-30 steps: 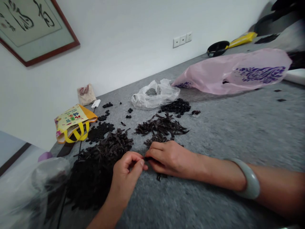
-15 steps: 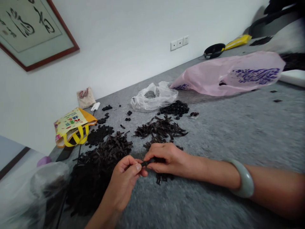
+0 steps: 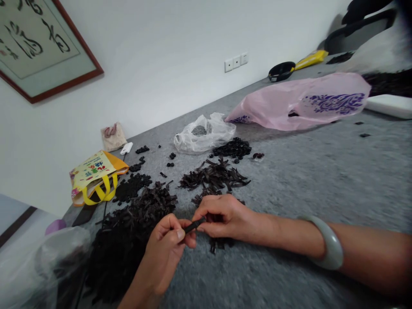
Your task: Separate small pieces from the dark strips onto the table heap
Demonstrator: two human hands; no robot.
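Between my hands is a short black strap-like piece (image 3: 194, 225), tilted up to the right. My left hand (image 3: 170, 240) pinches its lower left end between thumb and fingers. At its upper right end, the fingertips of my right hand (image 3: 222, 214) are closed on it; a bracelet (image 3: 328, 244) is on that wrist. Just beyond my right hand lies a pile of dark short strips (image 3: 215, 174), with small black buckle-like pieces (image 3: 217, 244) partly hidden under the hand. A large heap of black strap pieces (image 3: 135, 231) lies left of my left hand.
Small round black pieces (image 3: 232, 148) lie beside a clear plastic bag (image 3: 206, 139). A pink plastic bag (image 3: 302, 103) spreads at the back right, near a black round dish (image 3: 281, 71). On the left are a yellow-handled bag (image 3: 96, 176) and more black discs (image 3: 133, 185).
More of the black piece now shows between my hands, and my right fingertips have shifted to its end. The view has turned slightly, sliding the background left.
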